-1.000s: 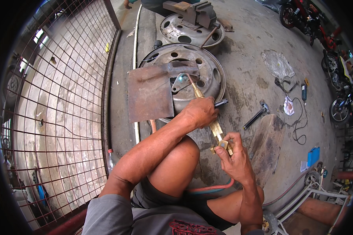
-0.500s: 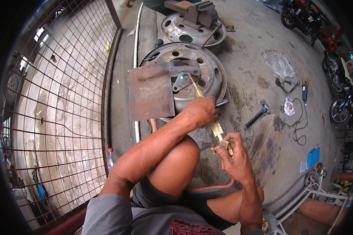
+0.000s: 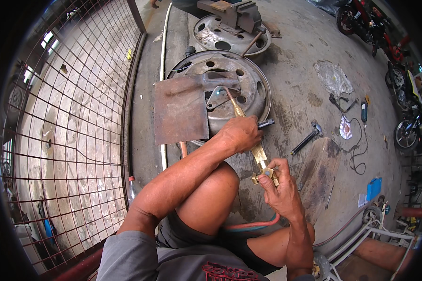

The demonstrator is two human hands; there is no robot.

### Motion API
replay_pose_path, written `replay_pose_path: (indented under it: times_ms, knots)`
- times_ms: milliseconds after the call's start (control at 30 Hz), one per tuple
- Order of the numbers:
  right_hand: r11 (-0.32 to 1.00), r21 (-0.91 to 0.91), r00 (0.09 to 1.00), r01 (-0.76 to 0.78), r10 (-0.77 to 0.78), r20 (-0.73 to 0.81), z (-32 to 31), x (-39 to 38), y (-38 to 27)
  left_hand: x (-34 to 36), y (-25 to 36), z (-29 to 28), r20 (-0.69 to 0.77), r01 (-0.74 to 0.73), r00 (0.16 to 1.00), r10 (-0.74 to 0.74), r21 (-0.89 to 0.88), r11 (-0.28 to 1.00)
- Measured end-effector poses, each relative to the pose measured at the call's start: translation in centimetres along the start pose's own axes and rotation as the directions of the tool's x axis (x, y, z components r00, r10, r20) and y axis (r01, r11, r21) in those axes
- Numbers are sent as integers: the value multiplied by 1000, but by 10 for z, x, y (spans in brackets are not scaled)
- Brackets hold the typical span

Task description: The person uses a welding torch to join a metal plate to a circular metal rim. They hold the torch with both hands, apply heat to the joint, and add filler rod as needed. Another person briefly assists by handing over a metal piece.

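A brass gas torch (image 3: 259, 153) slants up and away from me. My left hand (image 3: 241, 133) is wrapped round its shaft, and a short dark cylinder (image 3: 266, 123) sticks out beside those fingers. Lower down, my right hand (image 3: 281, 189) has thumb and fingers closed on the torch's valve end. The tip hangs over a small triangular metal bracket (image 3: 215, 100), where a small bluish-white glow shows. This bracket rests by a rusty flat plate (image 3: 180, 114) and a smaller metal piece (image 3: 221, 80), all on an upturned steel wheel rim (image 3: 263, 105).
Behind stands a second wheel rim (image 3: 204, 40) bearing a bench vise (image 3: 244, 18), with a person beyond it. A wire mesh fence (image 3: 79, 117) runs along the left. Rightward lie a hammer (image 3: 307, 138), a wooden board (image 3: 320, 173) and a corded tool (image 3: 364, 110). Motorcycles (image 3: 408, 126) stand farther right.
Almost nothing differs. Both hands keep their hold on the torch, and its tip stays over the bracket with the glow still there.
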State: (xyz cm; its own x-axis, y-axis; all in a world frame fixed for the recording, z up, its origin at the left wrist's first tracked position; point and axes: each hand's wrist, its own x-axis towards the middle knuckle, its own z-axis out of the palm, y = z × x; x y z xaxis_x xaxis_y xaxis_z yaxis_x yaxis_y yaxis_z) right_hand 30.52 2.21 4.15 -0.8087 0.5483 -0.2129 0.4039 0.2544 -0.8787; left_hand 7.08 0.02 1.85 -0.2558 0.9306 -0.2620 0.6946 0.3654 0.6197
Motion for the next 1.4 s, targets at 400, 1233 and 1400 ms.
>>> replay_pose_path:
  times_ms: [400,1233,1400]
  knots:
    - [1000,17,1000,4,-4,2,1,0,2,3,-6,6,-41,-29,999,30,38,999]
    - [1000,3,1000,22,-22,-4,2,0,-1,-3,1,1,-36,9,999,-10,-15,1000]
    - [1000,1,1000,8,-8,-4,1,0,1,-4,4,-3,-8,25,1000,-25,-40,999]
